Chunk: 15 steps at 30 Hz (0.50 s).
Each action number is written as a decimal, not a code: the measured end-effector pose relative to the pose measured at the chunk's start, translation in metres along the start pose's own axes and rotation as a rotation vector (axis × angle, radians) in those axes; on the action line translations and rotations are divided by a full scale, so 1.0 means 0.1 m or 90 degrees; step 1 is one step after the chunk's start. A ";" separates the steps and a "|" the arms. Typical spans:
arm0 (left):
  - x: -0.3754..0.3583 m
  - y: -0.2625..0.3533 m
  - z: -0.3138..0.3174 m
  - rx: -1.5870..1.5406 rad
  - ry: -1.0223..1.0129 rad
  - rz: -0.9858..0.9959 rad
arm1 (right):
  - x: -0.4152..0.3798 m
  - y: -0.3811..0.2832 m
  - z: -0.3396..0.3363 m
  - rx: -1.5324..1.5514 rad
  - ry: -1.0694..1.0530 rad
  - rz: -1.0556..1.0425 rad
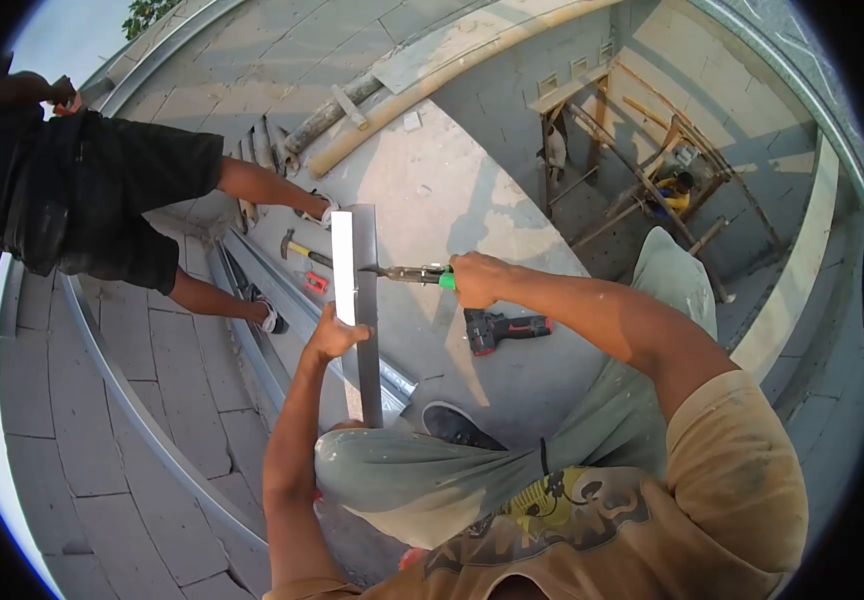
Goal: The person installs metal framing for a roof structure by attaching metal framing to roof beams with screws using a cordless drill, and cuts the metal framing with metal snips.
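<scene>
My left hand (332,335) grips a long metal channel (367,340), standing lengthwise in front of me with one face bright white and the other grey. My right hand (482,279) is closed around green-handled tin snips (414,274). Their jaws meet the grey side of the channel above my left hand. A cordless drill (504,328) lies on the concrete below my right forearm. Beyond the channel, a hammer (304,247) with a dark and yellow handle lies near a small red item (316,283).
A co-worker in dark shorts (142,165) stands at the left. More metal channels (262,285) lie beside the co-worker's feet. At the right, the slab (512,180) ends at a deep opening with wooden scaffolding (642,180) and a person (670,195) below. Pipes (432,100) lie along the far edge.
</scene>
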<state>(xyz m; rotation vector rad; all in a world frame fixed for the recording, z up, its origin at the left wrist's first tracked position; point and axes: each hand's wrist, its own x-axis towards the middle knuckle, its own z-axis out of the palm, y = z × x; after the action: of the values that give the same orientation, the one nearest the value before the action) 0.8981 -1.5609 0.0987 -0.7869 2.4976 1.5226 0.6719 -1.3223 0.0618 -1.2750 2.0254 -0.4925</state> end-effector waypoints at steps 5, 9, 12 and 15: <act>0.07 -0.31 -0.03 0.045 0.052 0.010 | 0.04 0.07 0.05 -0.052 0.057 -0.056; -0.13 0.19 -0.05 0.048 -0.016 0.022 | 0.04 0.13 0.04 -0.063 0.102 -0.040; -0.24 0.06 -0.22 0.007 0.084 0.010 | 0.06 -0.28 0.03 -0.028 0.046 -0.058; -0.36 -0.11 -0.35 -0.047 0.089 0.000 | 0.00 -0.66 -0.13 0.066 -0.267 0.048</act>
<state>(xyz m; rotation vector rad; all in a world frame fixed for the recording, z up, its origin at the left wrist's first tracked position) 0.9404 -1.5814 0.1195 -0.9359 2.5498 1.6211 0.7045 -1.3522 0.1123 -1.1266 1.6665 -0.2635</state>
